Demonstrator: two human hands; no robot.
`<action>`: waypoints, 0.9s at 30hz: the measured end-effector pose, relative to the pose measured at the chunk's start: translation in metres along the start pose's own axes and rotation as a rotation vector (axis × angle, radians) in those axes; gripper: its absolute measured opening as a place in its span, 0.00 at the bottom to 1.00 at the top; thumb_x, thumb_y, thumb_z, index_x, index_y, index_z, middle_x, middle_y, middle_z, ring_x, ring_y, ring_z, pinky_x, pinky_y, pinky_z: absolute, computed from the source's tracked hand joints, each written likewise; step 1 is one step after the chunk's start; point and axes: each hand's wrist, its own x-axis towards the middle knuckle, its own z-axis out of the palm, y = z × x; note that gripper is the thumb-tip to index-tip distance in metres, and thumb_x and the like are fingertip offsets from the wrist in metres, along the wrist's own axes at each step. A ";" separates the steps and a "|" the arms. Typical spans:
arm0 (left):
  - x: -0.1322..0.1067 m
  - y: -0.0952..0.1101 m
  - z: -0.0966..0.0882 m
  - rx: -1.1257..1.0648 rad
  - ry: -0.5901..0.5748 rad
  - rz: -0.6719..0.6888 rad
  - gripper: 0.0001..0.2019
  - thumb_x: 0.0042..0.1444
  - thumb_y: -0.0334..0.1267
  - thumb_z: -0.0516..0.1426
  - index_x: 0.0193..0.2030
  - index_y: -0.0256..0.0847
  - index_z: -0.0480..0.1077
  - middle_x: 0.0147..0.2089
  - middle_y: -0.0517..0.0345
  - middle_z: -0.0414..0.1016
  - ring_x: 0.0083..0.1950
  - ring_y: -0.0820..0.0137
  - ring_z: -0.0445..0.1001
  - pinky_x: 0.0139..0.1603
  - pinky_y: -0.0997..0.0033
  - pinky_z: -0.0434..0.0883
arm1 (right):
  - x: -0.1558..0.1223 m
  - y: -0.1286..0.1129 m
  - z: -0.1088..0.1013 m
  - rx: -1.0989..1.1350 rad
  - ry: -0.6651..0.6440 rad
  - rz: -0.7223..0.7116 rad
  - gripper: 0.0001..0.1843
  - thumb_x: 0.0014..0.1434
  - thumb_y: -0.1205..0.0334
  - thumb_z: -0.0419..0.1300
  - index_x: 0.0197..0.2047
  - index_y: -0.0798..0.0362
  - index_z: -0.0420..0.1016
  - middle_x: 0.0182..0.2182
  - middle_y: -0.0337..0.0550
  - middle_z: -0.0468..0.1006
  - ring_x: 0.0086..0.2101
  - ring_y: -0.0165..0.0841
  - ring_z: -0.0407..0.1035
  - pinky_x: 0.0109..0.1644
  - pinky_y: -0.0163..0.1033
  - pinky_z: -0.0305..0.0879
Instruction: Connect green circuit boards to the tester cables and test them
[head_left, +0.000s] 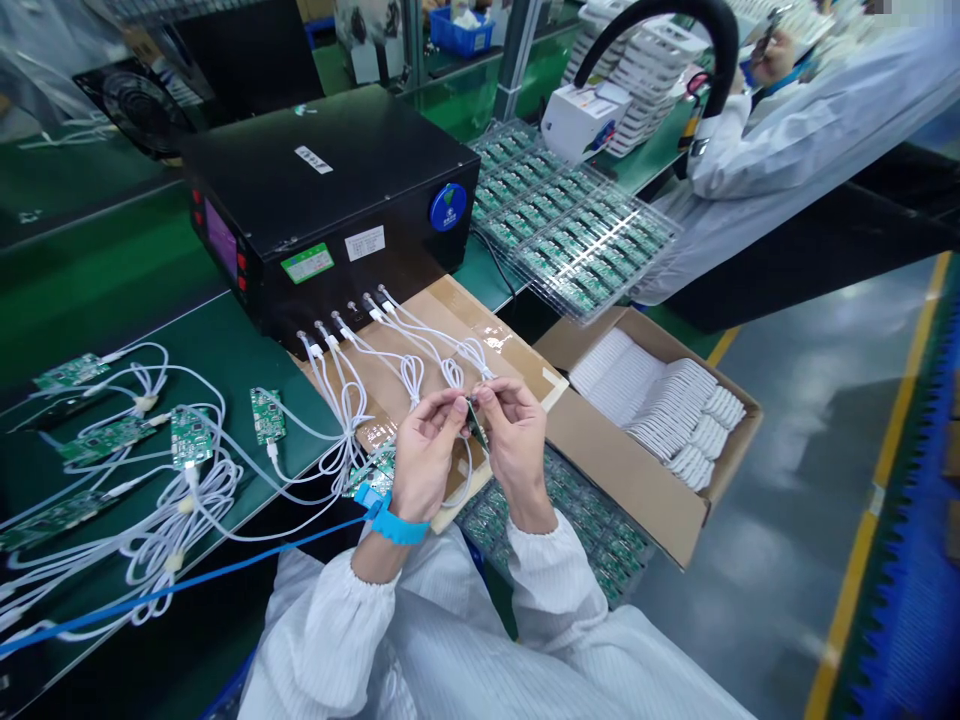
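Both hands meet in front of me over a flat cardboard sheet (442, 330). My left hand (424, 455), with a blue wrist strap (390, 520), and my right hand (514, 430) pinch a small green circuit board (475, 420) between the fingertips. A white cable (469, 470) hangs from the board. More white cables (360, 345) run from the black tester box (330, 200) to green boards (266, 415) lying on the green bench.
Clear trays of green boards (570, 225) lie behind the box and another tray (592, 530) on my lap. An open carton (652, 410) of white cables stands at my right. A person in white (795, 140) works at the far right.
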 end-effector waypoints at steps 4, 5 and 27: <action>0.002 -0.001 -0.001 0.006 -0.010 -0.003 0.21 0.44 0.48 0.77 0.40 0.38 0.81 0.41 0.55 0.82 0.37 0.77 0.75 0.35 0.81 0.72 | 0.001 0.003 -0.001 -0.011 -0.010 0.023 0.16 0.54 0.51 0.76 0.37 0.50 0.79 0.34 0.37 0.82 0.34 0.29 0.76 0.39 0.33 0.76; 0.002 -0.001 -0.001 0.007 -0.013 -0.004 0.21 0.44 0.48 0.77 0.40 0.38 0.81 0.41 0.55 0.82 0.37 0.77 0.75 0.35 0.82 0.72 | 0.001 0.003 -0.001 -0.005 -0.013 0.029 0.16 0.54 0.51 0.77 0.37 0.50 0.79 0.34 0.37 0.82 0.34 0.29 0.76 0.38 0.33 0.76; 0.000 0.002 0.002 -0.056 -0.002 -0.041 0.22 0.47 0.50 0.75 0.42 0.37 0.80 0.43 0.53 0.80 0.37 0.76 0.75 0.35 0.80 0.71 | -0.005 -0.026 -0.022 -0.160 -0.271 0.110 0.34 0.63 0.51 0.70 0.70 0.44 0.69 0.45 0.44 0.86 0.43 0.36 0.80 0.51 0.45 0.79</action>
